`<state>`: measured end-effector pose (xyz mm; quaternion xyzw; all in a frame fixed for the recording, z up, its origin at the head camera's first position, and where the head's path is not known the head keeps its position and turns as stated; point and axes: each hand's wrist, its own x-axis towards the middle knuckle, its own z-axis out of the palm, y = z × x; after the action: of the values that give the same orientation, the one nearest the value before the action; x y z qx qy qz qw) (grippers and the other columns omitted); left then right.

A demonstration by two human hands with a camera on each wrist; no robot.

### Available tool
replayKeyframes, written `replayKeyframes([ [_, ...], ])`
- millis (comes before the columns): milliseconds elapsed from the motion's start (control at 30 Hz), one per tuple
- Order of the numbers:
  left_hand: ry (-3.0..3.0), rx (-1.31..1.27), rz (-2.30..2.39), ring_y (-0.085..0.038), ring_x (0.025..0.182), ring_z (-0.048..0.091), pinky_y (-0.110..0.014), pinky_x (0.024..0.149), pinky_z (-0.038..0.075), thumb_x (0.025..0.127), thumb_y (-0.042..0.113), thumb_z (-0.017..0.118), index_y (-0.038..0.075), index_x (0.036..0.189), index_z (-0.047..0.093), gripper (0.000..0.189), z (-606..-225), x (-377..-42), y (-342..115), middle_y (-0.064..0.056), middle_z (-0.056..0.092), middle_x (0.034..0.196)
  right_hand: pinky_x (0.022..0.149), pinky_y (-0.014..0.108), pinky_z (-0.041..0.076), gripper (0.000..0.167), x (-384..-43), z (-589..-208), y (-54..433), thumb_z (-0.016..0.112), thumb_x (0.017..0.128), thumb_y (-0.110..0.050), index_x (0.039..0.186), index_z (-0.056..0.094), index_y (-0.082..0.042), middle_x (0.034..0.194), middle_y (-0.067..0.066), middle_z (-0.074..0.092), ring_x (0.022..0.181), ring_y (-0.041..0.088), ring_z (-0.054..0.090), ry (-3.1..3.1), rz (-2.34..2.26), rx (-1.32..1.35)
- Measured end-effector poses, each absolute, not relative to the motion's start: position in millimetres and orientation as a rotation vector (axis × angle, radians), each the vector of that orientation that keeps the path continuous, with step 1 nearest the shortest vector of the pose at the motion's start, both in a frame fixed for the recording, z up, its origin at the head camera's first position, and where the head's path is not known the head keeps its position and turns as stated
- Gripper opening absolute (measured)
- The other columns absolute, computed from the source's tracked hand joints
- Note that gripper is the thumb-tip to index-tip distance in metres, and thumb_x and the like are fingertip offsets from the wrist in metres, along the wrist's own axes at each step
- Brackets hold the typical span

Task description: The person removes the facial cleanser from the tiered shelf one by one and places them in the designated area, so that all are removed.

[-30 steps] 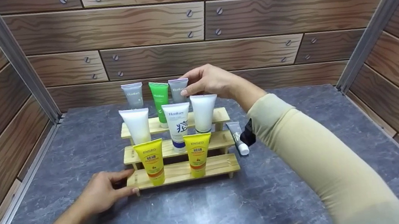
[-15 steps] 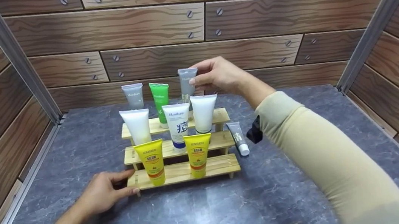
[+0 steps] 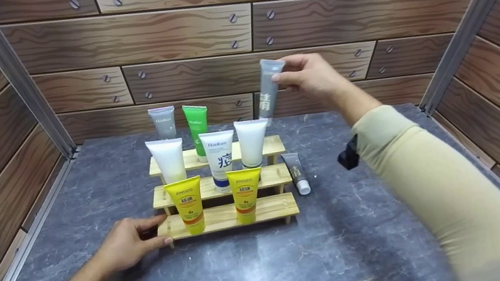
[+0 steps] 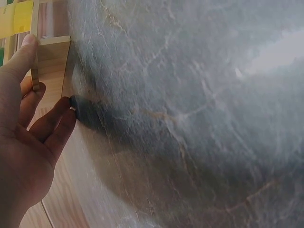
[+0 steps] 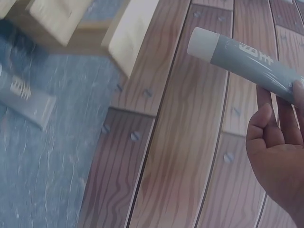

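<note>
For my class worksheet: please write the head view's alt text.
A right hand holds a grey tube aloft while a left hand grips a three-step wooden stand. On it stand yellow tubes, white tubes, a green tube, another grey tube; a third grey tube lies to its right.

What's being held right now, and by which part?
Right grip: a grey squeeze tube with a white cap, near its flat end. Left grip: a pale wooden three-tier rack, by its lowest shelf's left end.

A grey tube with a white cap tilts cap-down, raised clear of the rack, pinched by the right hand. The 3-tier wooden rack stands upright, its lowest tier's left end held by the left hand.
</note>
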<state>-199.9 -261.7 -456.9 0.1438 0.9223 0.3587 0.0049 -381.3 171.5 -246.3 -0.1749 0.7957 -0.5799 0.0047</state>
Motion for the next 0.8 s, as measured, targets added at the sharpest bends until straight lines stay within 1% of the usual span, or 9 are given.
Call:
replayKeyframes([
  [67, 2.884, 0.440, 1.122, -0.039, 0.124, 0.067, -0.061, 0.110, 0.047, 0.086, 0.042, 0.089, 0.006, 0.135, 0.072, 0.063, -456, -199, -261, -0.019, 0.071, 0.132, 0.059, 0.019, 0.050, 0.029, -382, -246, 182, 0.079, 0.097, -0.008, 0.126, 0.076, -0.009, 0.097, 0.002, 0.076, 0.070, 0.010, 0.060, 2.507, -1.827, -0.536],
  [133, 2.880, 0.424, 1.117, -0.040, 0.125, 0.066, -0.062, 0.110, 0.046, 0.086, 0.042, 0.089, 0.006, 0.136, 0.071, 0.064, -456, -199, -261, -0.019, 0.070, 0.133, 0.055, 0.018, 0.047, 0.027, -383, -246, 192, 0.079, 0.097, -0.008, 0.124, 0.077, -0.009, 0.092, 0.001, 0.074, 0.065, 0.008, 0.056, 2.520, -1.837, -0.530],
  [200, 2.876, 0.410, 1.112, -0.041, 0.125, 0.066, -0.063, 0.111, 0.046, 0.086, 0.043, 0.089, 0.007, 0.136, 0.071, 0.065, -455, -199, -261, -0.020, 0.070, 0.134, 0.056, 0.018, 0.049, 0.025, -384, -247, 202, 0.078, 0.097, -0.008, 0.123, 0.077, -0.009, 0.091, 0.000, 0.074, 0.065, 0.008, 0.058, 2.522, -1.854, -0.535],
  [300, 2.875, 0.393, 1.102, -0.041, 0.126, 0.065, -0.063, 0.111, 0.045, 0.086, 0.044, 0.089, 0.008, 0.137, 0.071, 0.065, -454, -198, -261, -0.020, 0.069, 0.134, 0.061, 0.019, 0.055, 0.023, -384, -250, 214, 0.078, 0.097, -0.005, 0.119, 0.078, -0.007, 0.095, 0.002, 0.076, 0.072, 0.009, 0.065, 2.452, -1.938, -0.540],
  [367, 2.875, 0.392, 1.102, -0.041, 0.126, 0.065, -0.063, 0.111, 0.045, 0.086, 0.044, 0.089, 0.008, 0.137, 0.071, 0.065, -454, -198, -261, -0.020, 0.069, 0.135, 0.064, 0.021, 0.057, 0.021, -383, -252, 220, 0.078, 0.096, -0.002, 0.117, 0.078, -0.006, 0.097, 0.003, 0.076, 0.077, 0.010, 0.067, 2.392, -2.000, -0.539],
  [467, 2.881, 0.395, 1.099, -0.041, 0.125, 0.066, -0.063, 0.111, 0.045, 0.085, 0.045, 0.088, 0.009, 0.137, 0.071, 0.066, -455, -199, -261, -0.019, 0.069, 0.135, 0.064, 0.020, 0.056, 0.020, -381, -255, 229, 0.077, 0.097, -0.001, 0.115, 0.078, -0.007, 0.095, 0.003, 0.074, 0.075, 0.010, 0.065, 2.379, -2.037, -0.533],
  [533, 2.886, 0.406, 1.098, -0.040, 0.125, 0.066, -0.062, 0.111, 0.046, 0.085, 0.045, 0.088, 0.008, 0.137, 0.071, 0.066, -455, -199, -260, -0.019, 0.070, 0.134, 0.063, 0.019, 0.053, 0.019, -380, -258, 235, 0.077, 0.096, -0.002, 0.115, 0.079, -0.008, 0.093, 0.001, 0.073, 0.072, 0.009, 0.061, 2.401, -2.037, -0.526],
  [633, 2.893, 0.414, 1.097, -0.040, 0.124, 0.067, -0.062, 0.110, 0.046, 0.086, 0.045, 0.088, 0.008, 0.136, 0.071, 0.065, -455, -199, -260, -0.018, 0.070, 0.133, 0.062, 0.019, 0.051, 0.022, -378, -262, 243, 0.078, 0.097, -0.003, 0.119, 0.077, -0.008, 0.093, -0.001, 0.074, 0.072, 0.008, 0.060, 2.411, -2.030, -0.526],
  [800, 2.892, 0.423, 1.105, -0.040, 0.125, 0.066, -0.063, 0.110, 0.046, 0.086, 0.043, 0.088, 0.007, 0.135, 0.072, 0.063, -454, -197, -260, -0.019, 0.071, 0.133, 0.062, 0.018, 0.050, 0.038, -375, -269, 253, 0.076, 0.098, -0.003, 0.135, 0.068, -0.002, 0.099, -0.001, 0.077, 0.077, 0.007, 0.064, 2.383, -2.014, -0.508],
])
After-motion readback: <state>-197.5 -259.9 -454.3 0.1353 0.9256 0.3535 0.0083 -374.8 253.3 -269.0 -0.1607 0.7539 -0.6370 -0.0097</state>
